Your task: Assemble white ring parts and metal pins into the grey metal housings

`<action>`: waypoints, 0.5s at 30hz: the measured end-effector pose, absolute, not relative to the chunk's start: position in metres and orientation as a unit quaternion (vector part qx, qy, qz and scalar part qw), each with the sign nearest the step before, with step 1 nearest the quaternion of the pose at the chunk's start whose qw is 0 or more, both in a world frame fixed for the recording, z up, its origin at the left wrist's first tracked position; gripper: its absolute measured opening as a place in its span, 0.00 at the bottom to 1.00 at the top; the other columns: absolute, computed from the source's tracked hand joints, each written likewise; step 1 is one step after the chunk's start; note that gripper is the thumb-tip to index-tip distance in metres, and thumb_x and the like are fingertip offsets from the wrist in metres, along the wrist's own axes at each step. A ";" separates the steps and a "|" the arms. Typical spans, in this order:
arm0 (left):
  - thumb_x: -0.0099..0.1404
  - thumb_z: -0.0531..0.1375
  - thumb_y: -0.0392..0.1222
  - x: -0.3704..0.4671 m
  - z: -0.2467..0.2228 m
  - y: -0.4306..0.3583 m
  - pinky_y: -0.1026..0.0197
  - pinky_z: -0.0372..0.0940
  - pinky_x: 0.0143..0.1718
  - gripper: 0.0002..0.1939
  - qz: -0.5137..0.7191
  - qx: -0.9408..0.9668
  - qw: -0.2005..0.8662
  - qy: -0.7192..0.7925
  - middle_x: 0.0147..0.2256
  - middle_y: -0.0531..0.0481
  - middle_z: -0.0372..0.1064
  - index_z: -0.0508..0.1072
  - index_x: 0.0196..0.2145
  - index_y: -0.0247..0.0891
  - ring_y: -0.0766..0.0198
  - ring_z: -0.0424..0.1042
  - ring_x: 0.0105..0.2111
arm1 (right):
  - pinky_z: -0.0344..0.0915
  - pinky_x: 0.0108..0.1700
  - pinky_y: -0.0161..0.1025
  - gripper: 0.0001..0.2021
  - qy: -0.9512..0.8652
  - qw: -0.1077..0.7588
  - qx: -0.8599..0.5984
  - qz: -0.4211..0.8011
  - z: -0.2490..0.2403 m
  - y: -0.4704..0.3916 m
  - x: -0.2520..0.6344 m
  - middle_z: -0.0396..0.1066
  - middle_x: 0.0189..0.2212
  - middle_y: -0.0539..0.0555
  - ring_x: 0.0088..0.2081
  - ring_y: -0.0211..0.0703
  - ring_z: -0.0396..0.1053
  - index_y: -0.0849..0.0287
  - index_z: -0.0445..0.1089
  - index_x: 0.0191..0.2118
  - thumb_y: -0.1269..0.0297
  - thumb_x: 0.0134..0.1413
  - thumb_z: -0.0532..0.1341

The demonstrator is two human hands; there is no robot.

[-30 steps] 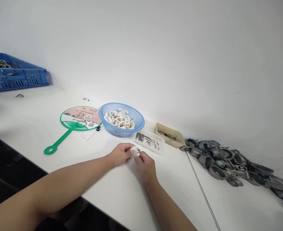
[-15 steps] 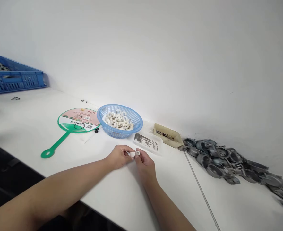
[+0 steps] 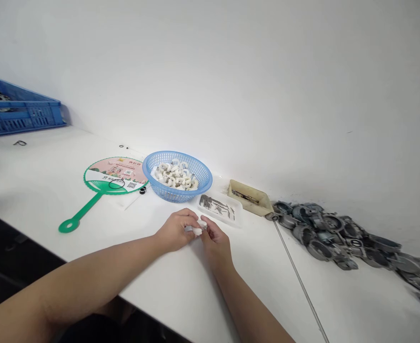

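Between my hands is a small white plastic ring-like part (image 3: 197, 230), partly hidden by the fingers. My left hand (image 3: 180, 229) pinches it from the left, thumb and fingers closed on it. From the right, my right hand (image 3: 215, 239) has its thumb and fingertips closed at the same part's edge. Just beyond the hands is a clear shallow tray (image 3: 235, 220) with several thin dark metal pieces (image 3: 217, 206). A blue mesh basket (image 3: 176, 194) behind it holds several similar white ring parts (image 3: 174, 174).
A beige box (image 3: 253, 208) with slim metal tools stands near the wall. Grey metal castings (image 3: 333, 233) are heaped at right, beside a long thin rod (image 3: 299, 276). Leftward lie a green-handled fan (image 3: 92, 207), a small black ring piece (image 3: 142, 190) and a blue crate (image 3: 24, 116).
The white part has been turned between my fingers, so its rounded side now shows. Both hands stay in nearly the same place, and the view has shifted slightly.
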State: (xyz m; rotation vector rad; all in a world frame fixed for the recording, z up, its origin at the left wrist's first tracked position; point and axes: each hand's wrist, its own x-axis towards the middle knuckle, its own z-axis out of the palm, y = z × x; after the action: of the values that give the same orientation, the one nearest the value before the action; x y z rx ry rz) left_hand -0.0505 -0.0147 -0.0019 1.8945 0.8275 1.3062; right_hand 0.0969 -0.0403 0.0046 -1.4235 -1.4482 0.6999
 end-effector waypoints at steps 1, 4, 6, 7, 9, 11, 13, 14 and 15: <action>0.49 0.60 0.27 -0.051 -0.003 -0.014 0.63 0.64 0.37 0.11 0.499 0.731 0.337 0.320 0.40 0.47 0.68 0.76 0.30 0.38 0.63 0.69 0.36 | 0.62 0.31 0.37 0.21 -0.590 0.475 -0.586 0.287 0.005 -0.040 0.097 0.65 0.23 0.50 0.26 0.39 0.61 0.59 0.71 0.45 0.58 0.45 0.58; 0.49 0.60 0.28 -0.051 -0.005 -0.013 0.63 0.65 0.38 0.10 0.496 0.737 0.321 0.327 0.40 0.47 0.68 0.76 0.29 0.38 0.62 0.69 0.37 | 0.61 0.30 0.37 0.20 -0.582 0.474 -0.593 0.291 0.005 -0.039 0.096 0.64 0.22 0.49 0.25 0.39 0.61 0.60 0.71 0.43 0.58 0.43 0.58; 0.49 0.61 0.27 -0.051 -0.006 -0.012 0.63 0.65 0.38 0.10 0.493 0.737 0.316 0.338 0.40 0.47 0.68 0.75 0.29 0.38 0.62 0.69 0.36 | 0.60 0.30 0.37 0.18 -0.581 0.473 -0.593 0.295 0.006 -0.038 0.096 0.65 0.22 0.48 0.25 0.39 0.61 0.60 0.71 0.42 0.59 0.43 0.58; 0.48 0.61 0.28 -0.051 -0.006 -0.012 0.63 0.65 0.38 0.09 0.490 0.735 0.317 0.344 0.40 0.47 0.68 0.75 0.28 0.37 0.63 0.69 0.36 | 0.60 0.31 0.37 0.17 -0.582 0.471 -0.593 0.297 0.006 -0.038 0.096 0.65 0.22 0.48 0.26 0.39 0.62 0.59 0.71 0.41 0.60 0.42 0.58; 0.48 0.63 0.28 -0.051 -0.006 -0.011 0.63 0.64 0.38 0.08 0.482 0.730 0.323 0.362 0.40 0.47 0.68 0.74 0.27 0.37 0.63 0.69 0.36 | 0.61 0.32 0.38 0.17 -0.581 0.466 -0.597 0.299 0.006 -0.038 0.096 0.66 0.22 0.48 0.26 0.40 0.63 0.59 0.71 0.40 0.60 0.42 0.57; 0.47 0.63 0.29 -0.051 -0.006 -0.011 0.62 0.64 0.38 0.07 0.476 0.725 0.325 0.376 0.41 0.46 0.68 0.74 0.26 0.36 0.63 0.69 0.36 | 0.61 0.33 0.38 0.16 -0.577 0.467 -0.599 0.299 0.006 -0.038 0.095 0.68 0.23 0.49 0.26 0.40 0.64 0.59 0.71 0.39 0.60 0.42 0.57; 0.47 0.64 0.31 -0.051 -0.006 -0.011 0.62 0.64 0.37 0.05 0.471 0.723 0.326 0.386 0.42 0.46 0.68 0.73 0.25 0.36 0.62 0.69 0.36 | 0.62 0.34 0.39 0.16 -0.575 0.468 -0.602 0.296 0.007 -0.039 0.095 0.68 0.23 0.49 0.27 0.41 0.64 0.59 0.71 0.38 0.59 0.42 0.58; 0.47 0.65 0.32 -0.051 -0.006 -0.011 0.62 0.64 0.37 0.05 0.468 0.722 0.328 0.389 0.43 0.46 0.68 0.72 0.24 0.36 0.62 0.69 0.35 | 0.62 0.34 0.39 0.16 -0.575 0.466 -0.605 0.294 0.007 -0.039 0.095 0.68 0.23 0.49 0.27 0.41 0.64 0.59 0.71 0.38 0.59 0.42 0.58; 0.47 0.65 0.33 -0.051 -0.005 -0.011 0.62 0.63 0.37 0.05 0.465 0.722 0.330 0.393 0.43 0.46 0.68 0.71 0.24 0.35 0.62 0.69 0.35 | 0.62 0.34 0.39 0.16 -0.575 0.465 -0.607 0.293 0.008 -0.039 0.095 0.68 0.22 0.49 0.27 0.41 0.64 0.59 0.71 0.38 0.59 0.42 0.58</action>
State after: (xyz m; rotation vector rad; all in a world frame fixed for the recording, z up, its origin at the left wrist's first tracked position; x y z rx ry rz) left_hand -0.0510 -0.0106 -0.0054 1.8882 1.0269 1.2166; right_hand 0.0950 -0.0394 0.0076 -1.4903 -1.4121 0.7192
